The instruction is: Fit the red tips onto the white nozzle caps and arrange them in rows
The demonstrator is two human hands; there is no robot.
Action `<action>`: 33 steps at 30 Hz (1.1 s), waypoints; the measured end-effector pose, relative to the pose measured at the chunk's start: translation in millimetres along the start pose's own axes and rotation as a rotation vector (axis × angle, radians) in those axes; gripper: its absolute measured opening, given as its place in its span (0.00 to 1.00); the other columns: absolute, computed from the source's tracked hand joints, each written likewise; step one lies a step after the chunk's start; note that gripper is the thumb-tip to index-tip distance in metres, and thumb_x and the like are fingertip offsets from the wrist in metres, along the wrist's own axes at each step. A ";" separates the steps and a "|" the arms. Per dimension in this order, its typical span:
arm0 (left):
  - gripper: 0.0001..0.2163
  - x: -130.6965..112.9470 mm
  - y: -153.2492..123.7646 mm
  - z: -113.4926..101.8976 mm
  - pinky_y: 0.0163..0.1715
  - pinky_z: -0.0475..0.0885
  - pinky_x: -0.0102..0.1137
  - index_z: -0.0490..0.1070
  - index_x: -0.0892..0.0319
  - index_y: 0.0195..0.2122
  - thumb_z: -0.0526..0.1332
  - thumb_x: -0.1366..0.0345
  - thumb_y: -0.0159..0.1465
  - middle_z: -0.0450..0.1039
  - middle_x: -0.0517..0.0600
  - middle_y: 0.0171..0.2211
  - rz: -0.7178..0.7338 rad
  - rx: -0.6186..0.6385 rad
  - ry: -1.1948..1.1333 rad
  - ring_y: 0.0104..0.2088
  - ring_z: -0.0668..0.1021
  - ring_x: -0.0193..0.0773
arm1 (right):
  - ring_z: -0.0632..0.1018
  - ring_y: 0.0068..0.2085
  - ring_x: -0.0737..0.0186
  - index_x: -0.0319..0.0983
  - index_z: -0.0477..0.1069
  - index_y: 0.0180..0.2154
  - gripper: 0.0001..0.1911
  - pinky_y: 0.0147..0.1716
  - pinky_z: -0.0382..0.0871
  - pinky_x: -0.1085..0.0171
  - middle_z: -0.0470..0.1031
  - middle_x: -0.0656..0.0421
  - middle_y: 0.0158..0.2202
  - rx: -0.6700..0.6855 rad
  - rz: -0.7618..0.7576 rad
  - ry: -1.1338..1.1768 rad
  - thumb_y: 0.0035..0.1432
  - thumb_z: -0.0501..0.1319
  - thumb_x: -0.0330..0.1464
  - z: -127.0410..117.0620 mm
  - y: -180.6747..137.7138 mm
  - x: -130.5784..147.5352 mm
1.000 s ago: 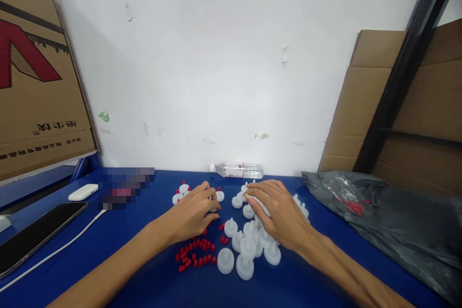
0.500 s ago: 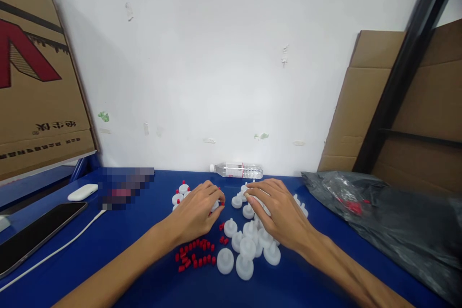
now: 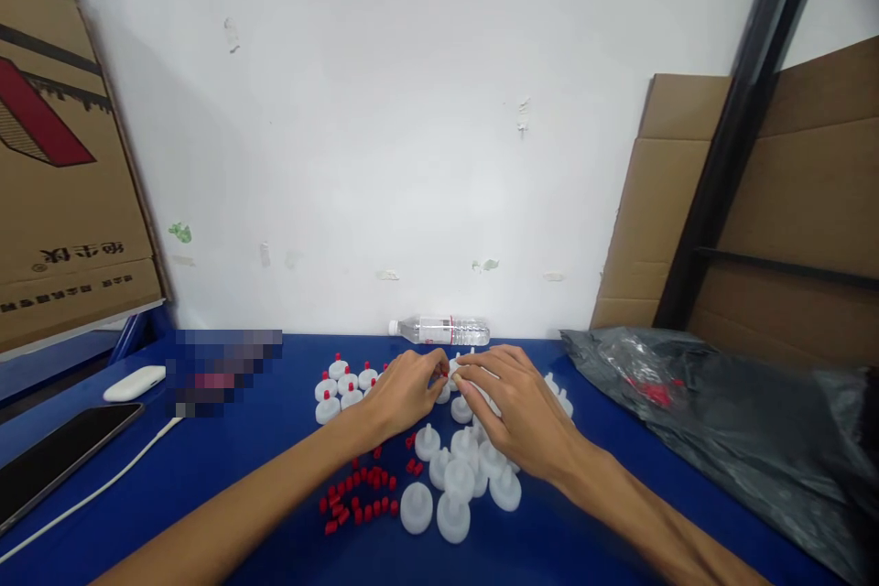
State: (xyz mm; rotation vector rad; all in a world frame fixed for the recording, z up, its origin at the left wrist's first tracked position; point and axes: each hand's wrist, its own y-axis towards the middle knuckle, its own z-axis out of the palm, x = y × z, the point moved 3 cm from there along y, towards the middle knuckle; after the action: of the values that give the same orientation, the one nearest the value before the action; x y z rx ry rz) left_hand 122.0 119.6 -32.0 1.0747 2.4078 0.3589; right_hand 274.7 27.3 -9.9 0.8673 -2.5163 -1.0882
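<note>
Both hands meet over a blue table (image 3: 604, 439). My left hand (image 3: 405, 391) is closed in a pinch, with a small red cap at its fingertips. My right hand (image 3: 512, 407) is curled with its fingertips against a white plastic cap, right beside the left fingertips. Below the hands lies a heap of white caps (image 3: 457, 476) with short stems. Several loose red caps (image 3: 357, 493) are scattered left of the heap. A group of white caps with red tips (image 3: 341, 382) stands to the left of my left hand.
A clear water bottle (image 3: 439, 330) lies by the white wall. A dark plastic bag (image 3: 728, 421) with red pieces fills the right side. A phone (image 3: 55, 453), a white cable (image 3: 103, 485) and a white charger (image 3: 134, 382) are at the left. Cardboard boxes (image 3: 61, 192) flank both sides.
My left hand has moved right and forward until its fingertips meet the right hand's. The view has shifted slightly, so things sit further left in the frame.
</note>
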 end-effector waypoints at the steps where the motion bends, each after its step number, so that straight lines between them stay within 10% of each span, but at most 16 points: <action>1: 0.05 0.3 1.5 2.1 0.34 0.73 0.32 0.75 0.58 0.40 0.59 0.67 0.67 0.81 0.52 0.34 0.004 -0.001 -0.022 0.36 0.82 0.44 | 0.79 0.46 0.55 0.39 0.75 0.44 0.10 0.50 0.67 0.50 0.81 0.54 0.46 -0.002 -0.004 0.000 0.70 0.55 0.28 -0.1 0.1 0.3; 9: 0.05 -15.9 -16.9 -25.0 0.34 0.79 0.30 0.74 0.58 0.39 0.59 0.67 0.69 0.83 0.50 0.36 -0.036 -0.137 -0.254 0.38 0.84 0.40 | 0.79 0.46 0.54 0.40 0.73 0.50 0.10 0.53 0.64 0.50 0.81 0.56 0.46 0.013 0.031 -0.014 0.70 0.58 0.32 0.0 -1.0 -0.6; 13: 0.06 -32.8 -37.7 -41.9 0.30 0.79 0.28 0.76 0.58 0.39 0.63 0.62 0.68 0.82 0.49 0.35 -0.128 -0.266 -0.562 0.36 0.84 0.39 | 0.80 0.47 0.53 0.38 0.66 0.60 0.25 0.57 0.60 0.47 0.81 0.53 0.48 0.011 0.008 -0.043 0.66 0.64 0.41 6.0 -4.1 2.4; 33: 0.11 -24.4 -52.8 -29.3 0.16 0.70 0.22 0.73 0.59 0.38 0.68 0.56 0.64 0.82 0.50 0.31 -0.251 -0.279 -0.863 0.29 0.83 0.39 | 0.77 0.44 0.52 0.37 0.68 0.58 0.18 0.45 0.68 0.52 0.79 0.52 0.44 -0.017 -0.066 -0.012 0.68 0.61 0.32 0.4 -5.1 6.0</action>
State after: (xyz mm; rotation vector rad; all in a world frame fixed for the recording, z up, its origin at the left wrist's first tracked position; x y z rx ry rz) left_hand 87.7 65.2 -21.4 0.6047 1.6254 0.0977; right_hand 272.0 21.0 -13.9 0.9489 -2.5005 -1.1364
